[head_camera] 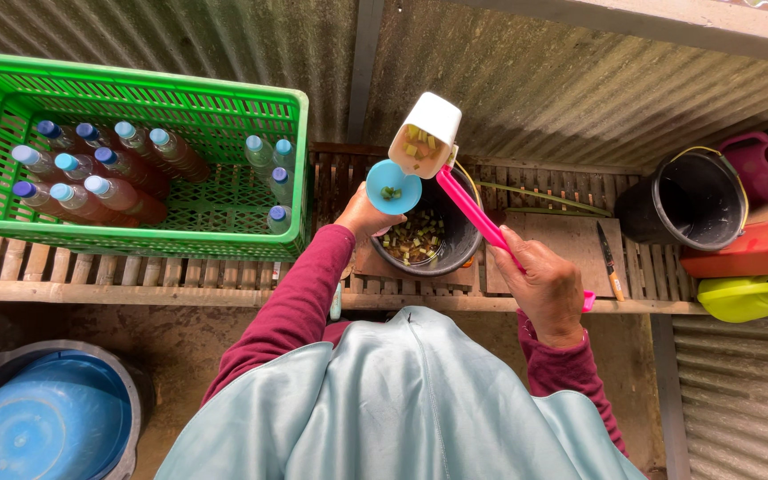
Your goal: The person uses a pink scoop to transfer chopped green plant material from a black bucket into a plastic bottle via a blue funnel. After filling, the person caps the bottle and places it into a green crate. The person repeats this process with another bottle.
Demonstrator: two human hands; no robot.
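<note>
- Nearest, at seven o'clock low in the view, one blue basin (46, 418) sits on the ground below the slatted bench (180, 276).
- The right hand (546, 286) is closed around the handle of one pink ladle (477, 218), held at a slant so its white cup (427, 133) tips toward ten o'clock; chopped yellow-green pieces show in the cup's mouth.
- The left hand (364, 216) grips something under one blue funnel (393, 187) (whatever it holds is hidden beneath it), keeping the funnel level just below the cup's lip, as I judge it, to catch what spills out; a few green bits lie in it.
- Directly under both, at the centre, one black bucket (420, 240) holds more chopped pieces, so drips would fall back in.
- At three o'clock from that bucket, one knife (608, 260) lies on one wooden board (562, 249), within the right hand's reach.
- At nine to ten o'clock, one green crate (11, 80) stands on the bench with about twelve blue-capped bottles (117, 173): eight filled with reddish liquid on the left, four clear ones apart on the right.
- Farthest, at two to three o'clock: a second, empty black bucket (691, 200), one maroon jug (762, 164), one red container (757, 240) and one lime-green container (748, 298).
</note>
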